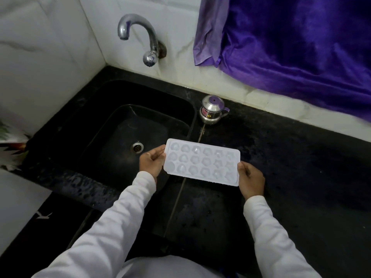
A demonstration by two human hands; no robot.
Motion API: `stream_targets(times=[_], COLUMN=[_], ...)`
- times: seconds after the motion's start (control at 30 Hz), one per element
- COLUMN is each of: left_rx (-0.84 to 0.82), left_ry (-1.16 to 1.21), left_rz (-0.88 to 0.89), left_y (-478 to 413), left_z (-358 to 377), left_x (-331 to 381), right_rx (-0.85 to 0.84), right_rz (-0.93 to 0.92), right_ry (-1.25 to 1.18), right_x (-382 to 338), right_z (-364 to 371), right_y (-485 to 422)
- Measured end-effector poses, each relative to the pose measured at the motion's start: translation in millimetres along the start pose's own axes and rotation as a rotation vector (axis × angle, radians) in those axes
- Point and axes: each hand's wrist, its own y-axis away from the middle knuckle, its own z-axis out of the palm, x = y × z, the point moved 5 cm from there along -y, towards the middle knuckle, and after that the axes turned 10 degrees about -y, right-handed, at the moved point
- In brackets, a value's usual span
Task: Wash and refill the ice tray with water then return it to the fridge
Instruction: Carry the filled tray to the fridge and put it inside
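Ice tray: a white rectangular plastic ice tray with three rows of small shaped moulds, held level above the right edge of the sink, where basin meets counter; whether the moulds hold water or ice cannot be told.
Left hand: the left hand grips the tray's left short end, thumb lying on the top rim, fingers curled beneath.
Right hand: the right hand grips the right short end, thumb over the rim, fingers curled under the tray.
Sleeves: long white sleeves cover both forearms.
Sink: a black rectangular stone sink with a round metal drain just left of the left hand.
Tap: a curved chrome wall tap on the white tiled wall, its spout over the basin.
Counter: a black speckled stone counter.
Pot: a small lidded steel pot stands beyond the tray, near the sink's far right corner.
Cloth: a shiny purple cloth hangs over the wall at upper right.
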Motion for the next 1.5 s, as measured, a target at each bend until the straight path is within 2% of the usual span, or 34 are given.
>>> stream_targets(times=[0.43,0.9,1.23,1.5], left_rx=[0.255,0.527,0.796,1.084], left_ry=[0.079,0.256,0.420,0.542], left_rz=[-0.006,-0.078,-0.104,-0.151], left_y=[28,101,186,263], left_z=[-143,-283,-332,-333], left_x=[-13,-79,-128,-167], right_rx=[-0.248,-0.529,-0.791,-1.072], right_rz=[-0.054,-0.153,-0.232,-0.328], right_ry=[-0.030,0.049,0.136,0.211], right_x=[-50,-79,-82,-85], right_z=[104,214,272,305], right_y=[57,150,216,270])
